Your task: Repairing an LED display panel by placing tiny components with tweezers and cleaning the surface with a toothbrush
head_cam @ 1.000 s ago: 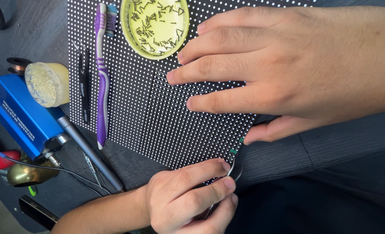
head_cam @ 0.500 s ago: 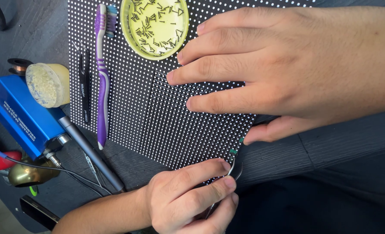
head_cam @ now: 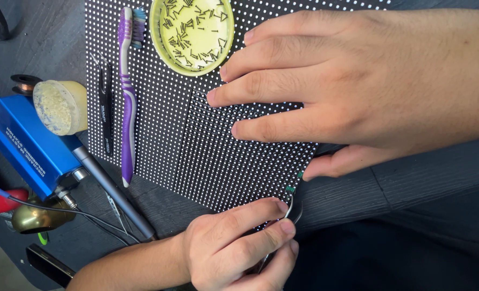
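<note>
Hands work a black LED dot-matrix panel (head_cam: 158,134) lying on a dark surface (head_cam: 50,43). At upper right, the right hand (head_cam: 369,86) lies open, fingers spread flat, pinning the panel down. At bottom centre, the left hand (head_cam: 234,248) pinches fine tweezers (head_cam: 289,207), tips at the panel's lower corner. A yellow lid of tiny metal parts (head_cam: 192,33) and a purple toothbrush (head_cam: 126,91) rest on the panel; a blue tool unit (head_cam: 26,145) sits at left. A slip of the tweezers could likely scratch neighbouring diodes, should the flat hand let the panel shift.
</note>
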